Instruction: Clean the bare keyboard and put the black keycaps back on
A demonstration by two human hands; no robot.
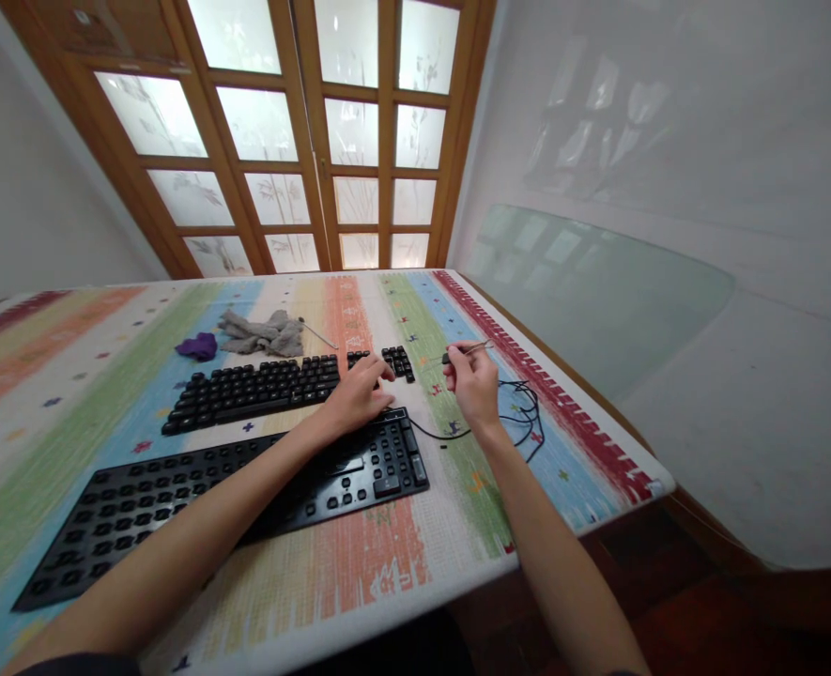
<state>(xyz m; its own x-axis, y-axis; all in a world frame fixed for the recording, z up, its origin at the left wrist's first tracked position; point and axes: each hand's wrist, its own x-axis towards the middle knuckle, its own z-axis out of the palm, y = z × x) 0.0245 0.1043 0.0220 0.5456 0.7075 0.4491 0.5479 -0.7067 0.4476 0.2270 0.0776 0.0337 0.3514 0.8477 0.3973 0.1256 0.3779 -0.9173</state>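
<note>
A black keyboard frame [176,498] with most keycaps off lies near me on the striped cloth. Behind it sit rows of loose black keycaps [253,390] laid out in keyboard order, with a smaller block of keycaps [397,361] to their right. My left hand [359,394] reaches over the frame, its fingers curled at the right end of the keycap rows; what they grip is hidden. My right hand [471,380] is closed on a thin keycap puller tool [466,352] held just above the cloth, right of the keycaps.
The keyboard's black cable [520,413] lies coiled near the table's right edge [598,441]. A grey cloth [264,333] and a purple cloth [199,346] lie at the back. A wooden glazed door stands beyond the table, a white wall to the right.
</note>
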